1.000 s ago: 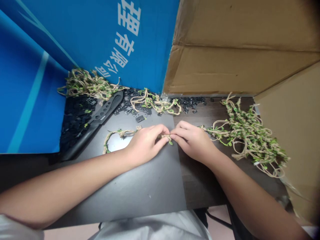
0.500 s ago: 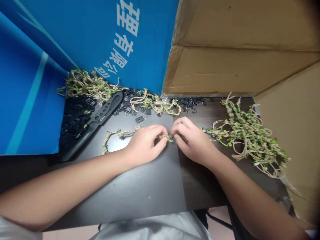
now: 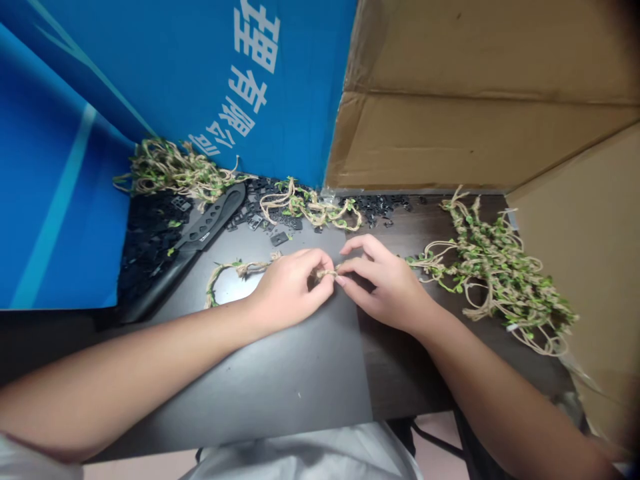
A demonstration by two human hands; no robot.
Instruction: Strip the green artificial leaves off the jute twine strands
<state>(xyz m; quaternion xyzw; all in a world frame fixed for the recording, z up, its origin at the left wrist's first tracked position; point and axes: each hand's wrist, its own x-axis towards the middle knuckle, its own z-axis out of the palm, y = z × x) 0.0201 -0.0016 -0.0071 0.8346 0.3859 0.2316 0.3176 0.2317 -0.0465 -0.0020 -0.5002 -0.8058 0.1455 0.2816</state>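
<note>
My left hand [image 3: 290,288] and my right hand [image 3: 385,283] meet at the middle of the dark table [image 3: 295,380]. Both pinch one end of a jute twine with small green leaves [image 3: 235,270], which curls away to the left on the table. The fingertips of both hands press together on the twine's end, which shows only as a short tan stub between them. A black knife [image 3: 193,243] lies to the left of my left hand.
A heap of leafy twine [image 3: 493,273] lies at the right. Two smaller bundles lie at the back left [image 3: 173,170] and back middle [image 3: 313,207], among several small black plastic clips [image 3: 150,233]. A blue board [image 3: 150,80] and cardboard walls [image 3: 475,133] enclose the table.
My right hand has shifted slightly left and its fingers have closed tighter on the twine's end. My left hand has stayed where it was.
</note>
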